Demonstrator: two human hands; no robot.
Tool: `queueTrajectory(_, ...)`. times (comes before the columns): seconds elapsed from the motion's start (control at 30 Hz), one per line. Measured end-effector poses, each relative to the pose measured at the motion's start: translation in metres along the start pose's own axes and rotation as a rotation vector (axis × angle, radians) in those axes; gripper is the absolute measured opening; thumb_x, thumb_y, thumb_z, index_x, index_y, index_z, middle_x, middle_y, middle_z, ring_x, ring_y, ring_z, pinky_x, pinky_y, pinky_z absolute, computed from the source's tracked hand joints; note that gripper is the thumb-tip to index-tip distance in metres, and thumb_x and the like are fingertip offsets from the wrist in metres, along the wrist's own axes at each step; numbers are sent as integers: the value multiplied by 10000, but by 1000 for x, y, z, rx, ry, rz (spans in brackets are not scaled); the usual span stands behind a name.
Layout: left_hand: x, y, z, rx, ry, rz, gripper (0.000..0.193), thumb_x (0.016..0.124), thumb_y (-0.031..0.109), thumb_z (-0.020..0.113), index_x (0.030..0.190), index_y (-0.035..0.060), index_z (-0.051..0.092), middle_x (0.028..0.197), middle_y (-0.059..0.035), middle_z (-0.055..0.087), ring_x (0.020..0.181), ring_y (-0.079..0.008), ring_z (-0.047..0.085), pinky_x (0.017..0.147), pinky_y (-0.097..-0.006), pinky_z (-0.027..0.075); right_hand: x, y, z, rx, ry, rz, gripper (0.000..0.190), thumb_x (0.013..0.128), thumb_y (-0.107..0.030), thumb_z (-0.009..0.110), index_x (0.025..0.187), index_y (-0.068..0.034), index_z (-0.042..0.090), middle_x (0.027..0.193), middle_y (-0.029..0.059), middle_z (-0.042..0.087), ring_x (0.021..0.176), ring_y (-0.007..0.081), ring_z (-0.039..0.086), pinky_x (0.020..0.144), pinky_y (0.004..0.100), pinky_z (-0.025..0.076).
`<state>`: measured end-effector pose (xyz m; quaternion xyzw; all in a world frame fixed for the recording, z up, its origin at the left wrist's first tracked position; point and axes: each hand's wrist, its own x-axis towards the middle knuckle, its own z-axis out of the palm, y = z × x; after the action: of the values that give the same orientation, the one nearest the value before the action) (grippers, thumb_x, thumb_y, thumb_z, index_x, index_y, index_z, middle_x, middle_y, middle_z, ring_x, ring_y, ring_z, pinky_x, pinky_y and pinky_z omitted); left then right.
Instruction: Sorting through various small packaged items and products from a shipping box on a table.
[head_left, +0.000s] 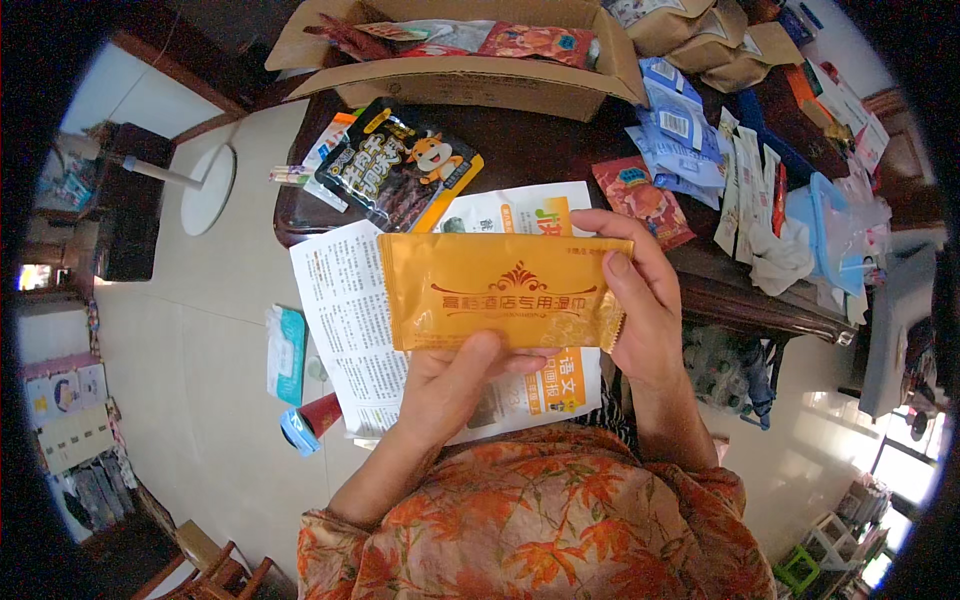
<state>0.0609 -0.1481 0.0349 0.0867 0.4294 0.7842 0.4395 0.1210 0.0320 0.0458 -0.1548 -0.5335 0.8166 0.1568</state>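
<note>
A golden wet-wipe packet (487, 281) with printed lettering and an ornament is held up in front of me. My left hand (457, 382) grips its lower edge, thumb on the front and fingers behind. At the right end, my right hand (649, 300) pinches the packet between thumb and fingers. Beneath it lies an open printed paper (341, 322), partly hidden by the packet and hands. Just beyond, a black snack pouch (397, 165) with a cartoon cow rests on the dark wooden table (525, 142). Near my right fingers is a red snack packet (641, 199).
An open cardboard box (480, 90) with red packets stands at the far side. Blue-white packets (679, 127), long sachets (746, 187) and a light-blue plastic container (832, 232) crowd the right. Brown paper bags (705, 37) sit behind. A teal tissue pack (286, 356) is at the left.
</note>
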Motion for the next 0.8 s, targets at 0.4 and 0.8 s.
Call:
queueTrajectory(0.4,-2,-8,-4,58,91,14,457,939,286,505,1244,-48,437,1101,-206,601,954,-318,632,788,-394,543,-4,3,-12,-266,-24,-119,306,930,-156,494,1206,-23,504,1159,64,555,1079,127,497,936,269,394)
queueTrajectory(0.8,-4,0,-29,308,331,197,486,898,360,553,1219,7,456,1103,-153,589,913,-286,612,674,-374,526,-103,80,-93,18,583,216,201,927,-206,519,1034,-37,535,858,57,579,741,147,554,690,267,461)
